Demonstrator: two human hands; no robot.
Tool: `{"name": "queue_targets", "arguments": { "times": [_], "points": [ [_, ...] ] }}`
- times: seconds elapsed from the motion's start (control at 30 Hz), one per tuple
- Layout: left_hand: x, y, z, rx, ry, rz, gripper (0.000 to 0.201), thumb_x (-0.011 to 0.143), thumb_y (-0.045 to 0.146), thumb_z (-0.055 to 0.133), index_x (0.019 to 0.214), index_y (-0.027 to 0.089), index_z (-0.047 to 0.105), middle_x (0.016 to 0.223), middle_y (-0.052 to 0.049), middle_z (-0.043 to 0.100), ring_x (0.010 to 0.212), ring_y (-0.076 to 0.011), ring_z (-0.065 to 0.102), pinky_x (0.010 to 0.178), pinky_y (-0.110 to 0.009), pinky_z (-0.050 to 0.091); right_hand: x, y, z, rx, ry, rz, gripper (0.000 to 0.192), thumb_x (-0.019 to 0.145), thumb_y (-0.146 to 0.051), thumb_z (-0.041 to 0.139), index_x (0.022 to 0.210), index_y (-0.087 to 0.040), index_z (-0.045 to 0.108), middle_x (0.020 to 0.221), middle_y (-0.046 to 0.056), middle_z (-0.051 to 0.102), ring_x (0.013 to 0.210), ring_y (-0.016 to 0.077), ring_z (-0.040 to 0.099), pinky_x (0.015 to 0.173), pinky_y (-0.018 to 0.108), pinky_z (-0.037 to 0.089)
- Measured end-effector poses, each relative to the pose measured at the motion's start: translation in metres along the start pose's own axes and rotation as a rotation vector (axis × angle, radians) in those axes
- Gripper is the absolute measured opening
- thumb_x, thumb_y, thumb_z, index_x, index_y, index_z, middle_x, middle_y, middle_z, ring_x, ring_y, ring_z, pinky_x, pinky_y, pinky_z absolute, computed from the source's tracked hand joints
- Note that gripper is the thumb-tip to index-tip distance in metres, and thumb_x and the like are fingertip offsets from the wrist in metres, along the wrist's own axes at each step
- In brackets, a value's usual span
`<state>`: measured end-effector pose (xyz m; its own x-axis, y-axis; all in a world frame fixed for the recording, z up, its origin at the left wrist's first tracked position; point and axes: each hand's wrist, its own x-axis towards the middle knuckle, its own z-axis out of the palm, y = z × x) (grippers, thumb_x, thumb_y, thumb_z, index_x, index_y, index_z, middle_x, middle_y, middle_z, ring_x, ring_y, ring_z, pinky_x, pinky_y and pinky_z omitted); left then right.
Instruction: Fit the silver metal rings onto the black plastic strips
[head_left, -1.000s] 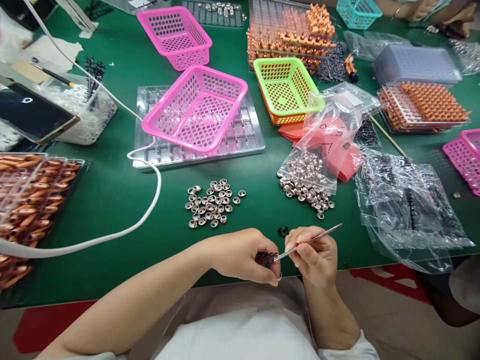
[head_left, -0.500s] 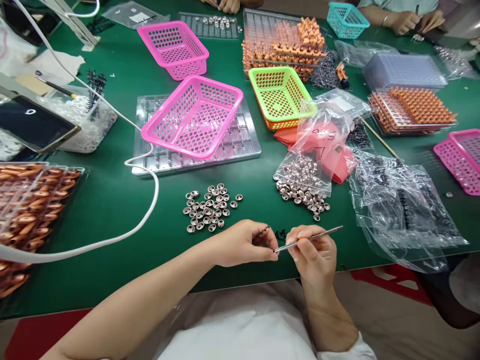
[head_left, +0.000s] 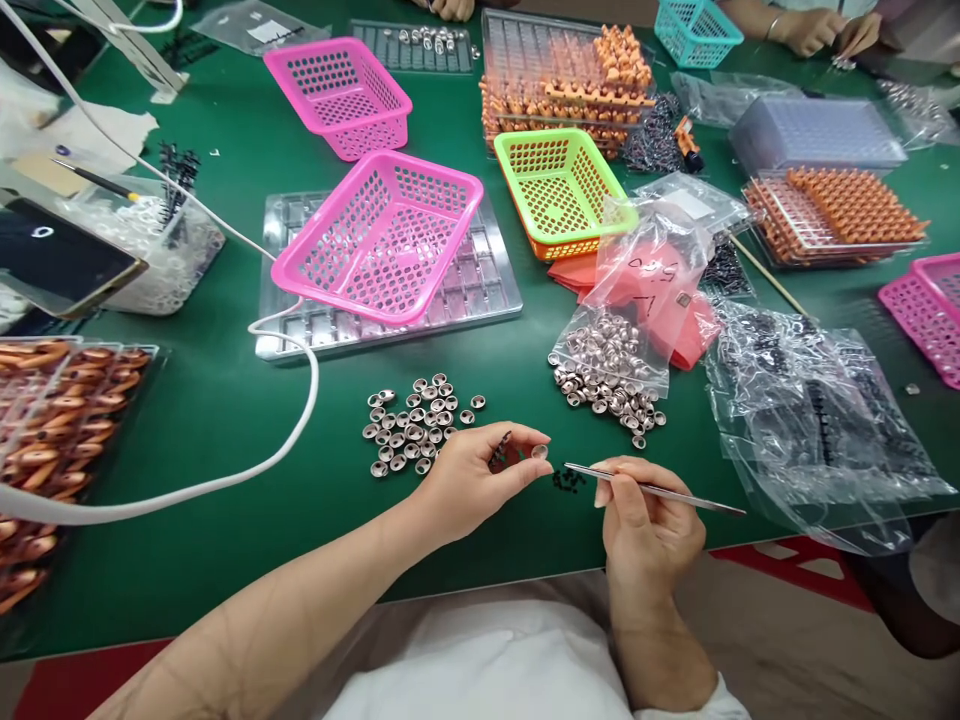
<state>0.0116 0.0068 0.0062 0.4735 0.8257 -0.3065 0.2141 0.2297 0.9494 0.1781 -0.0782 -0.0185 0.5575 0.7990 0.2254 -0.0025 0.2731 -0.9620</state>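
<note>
My left hand [head_left: 480, 475] pinches a small round metal cup [head_left: 539, 453] between thumb and forefinger. A thin black strip [head_left: 499, 450] with little nubs is tucked under its curled fingers. In my right hand [head_left: 651, 515] is a pair of slim metal tweezers [head_left: 675, 493], their tip pointing left, a short gap from the cup. Just below that tip lies a cluster of tiny black pieces [head_left: 568, 481]. Loose metal cups [head_left: 409, 430] are spread on the green table beyond my left hand. More cups [head_left: 611, 370] spill from a clear bag on the right.
A pink basket [head_left: 382, 235] rests on a metallic tray [head_left: 495, 290], with another pink basket [head_left: 341, 90] behind. A green basket [head_left: 559, 190] stands further right. A white cable [head_left: 311, 400] loops across the left. Plastic bags [head_left: 817, 430] lie right; a co-worker's hands [head_left: 825, 35] are at the back.
My left hand has risen slightly and turned, showing the cup in its pinch. The tweezers have drawn away from the left fingertips, and their rear end now tilts down to the right.
</note>
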Motion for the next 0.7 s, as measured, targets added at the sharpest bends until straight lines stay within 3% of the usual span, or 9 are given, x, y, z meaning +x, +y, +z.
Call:
{"name": "queue_targets", "arguments": {
  "times": [0.2,0.7],
  "points": [
    [-0.0005,-0.0042,0.0032,-0.01,0.045,0.048,0.02,0.078,0.033,0.078,0.09,0.018,0.074,0.078,-0.002,0.071,0.062,-0.0123,0.058,0.059,-0.024,0.046,0.0004,0.0004,0.0025,-0.038,-0.006,-0.054,0.013,0.089,-0.011,0.066,0.097,-0.021,0.07,0.087,0.002,0.075,0.056,0.0107,0.061,0.051,0.027,0.052],
    [-0.0012,-0.0008,0.0081,-0.118,0.064,-0.056,0.026,0.069,0.031,0.086,0.083,0.018,0.068,0.071,0.0,0.069,0.058,-0.0113,0.058,0.053,-0.022,0.047,-0.0061,-0.0055,0.0096,-0.236,-0.092,-0.091,0.019,0.088,-0.008,0.066,0.099,-0.023,0.07,0.09,0.001,0.077,0.062,0.0114,0.065,0.052,0.025,0.056]
  ]
}}
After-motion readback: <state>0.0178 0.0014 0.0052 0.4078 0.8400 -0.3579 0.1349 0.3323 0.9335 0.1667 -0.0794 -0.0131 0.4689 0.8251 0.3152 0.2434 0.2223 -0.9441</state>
